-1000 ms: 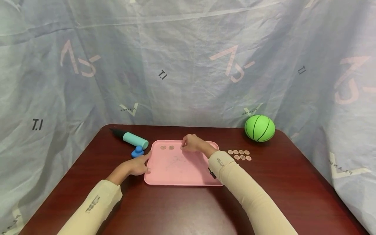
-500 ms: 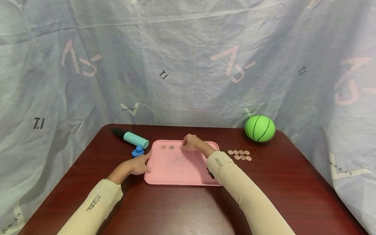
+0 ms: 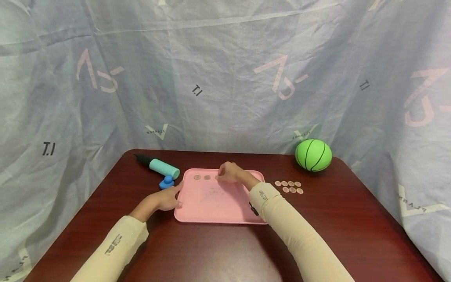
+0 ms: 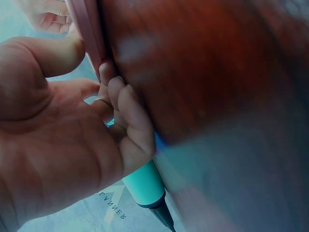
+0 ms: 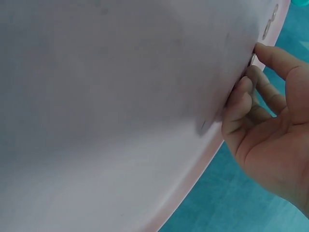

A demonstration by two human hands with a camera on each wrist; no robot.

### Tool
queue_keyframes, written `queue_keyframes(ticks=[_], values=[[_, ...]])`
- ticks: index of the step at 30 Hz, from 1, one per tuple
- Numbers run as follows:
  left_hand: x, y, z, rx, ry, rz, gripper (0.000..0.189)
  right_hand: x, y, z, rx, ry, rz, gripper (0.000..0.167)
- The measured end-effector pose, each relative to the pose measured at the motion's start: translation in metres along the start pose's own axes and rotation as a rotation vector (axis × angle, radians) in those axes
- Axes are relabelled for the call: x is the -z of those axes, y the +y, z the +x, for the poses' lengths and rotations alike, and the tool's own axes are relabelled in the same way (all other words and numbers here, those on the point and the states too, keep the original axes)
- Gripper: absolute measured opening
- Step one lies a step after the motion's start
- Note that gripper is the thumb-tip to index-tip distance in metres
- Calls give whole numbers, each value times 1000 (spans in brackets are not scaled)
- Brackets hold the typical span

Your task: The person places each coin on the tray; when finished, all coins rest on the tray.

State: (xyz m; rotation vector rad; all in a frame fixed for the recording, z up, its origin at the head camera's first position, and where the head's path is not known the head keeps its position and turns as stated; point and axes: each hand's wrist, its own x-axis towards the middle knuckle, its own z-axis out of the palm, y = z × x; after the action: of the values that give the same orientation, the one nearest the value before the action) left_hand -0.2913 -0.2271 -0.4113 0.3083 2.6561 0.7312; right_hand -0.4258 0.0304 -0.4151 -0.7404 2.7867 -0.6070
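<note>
I have the right hand (image 3: 230,172) narrowed to a pinch, thumb and forefinger closed on a coin (image 5: 252,59) just inside the far rim of the pink tray (image 3: 215,203), the other fingers curled in behind. The left hand (image 3: 166,199) grips the tray's left edge, its thumb reaching over the rim and set well away from the forefinger, with fingertips curled against the edge in my left wrist view. Two coins (image 3: 206,177) lie flat on the tray to the left of the pinched one, all roughly in line. On the surface (image 3: 211,250), just beyond the tray's right side, I count seven coins (image 3: 291,183): four in a back row, three in front. A blue duck (image 3: 166,182) sits near the left hand, and behind it lies a turquoise and black marker-shaped thing (image 3: 163,168). A green ball (image 3: 313,155) with black lines rests at the far right. Both the left sleeve (image 3: 112,248) and the right sleeve (image 3: 299,235) carry dark printing near the cuff, too small for me to read surely. The hanging cloth (image 3: 225,78) behind is easier: I make out PLANNER in mirror writing across pale V marks, a dark T and I with a dot between, and large pinkish figures.
</note>
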Motion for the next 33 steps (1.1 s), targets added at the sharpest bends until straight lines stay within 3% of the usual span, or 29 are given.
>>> queue_keyframes(ticks=[18,28,33], values=[[1,4,0,13,7,6,83,11,15,-8,17,-51,-9,18],[-2,3,0,7,4,-7,83,42,54,-32,108,36,36,21],[0,2,0,11,4,1,83,59,73,-48,112,44,38,23]])
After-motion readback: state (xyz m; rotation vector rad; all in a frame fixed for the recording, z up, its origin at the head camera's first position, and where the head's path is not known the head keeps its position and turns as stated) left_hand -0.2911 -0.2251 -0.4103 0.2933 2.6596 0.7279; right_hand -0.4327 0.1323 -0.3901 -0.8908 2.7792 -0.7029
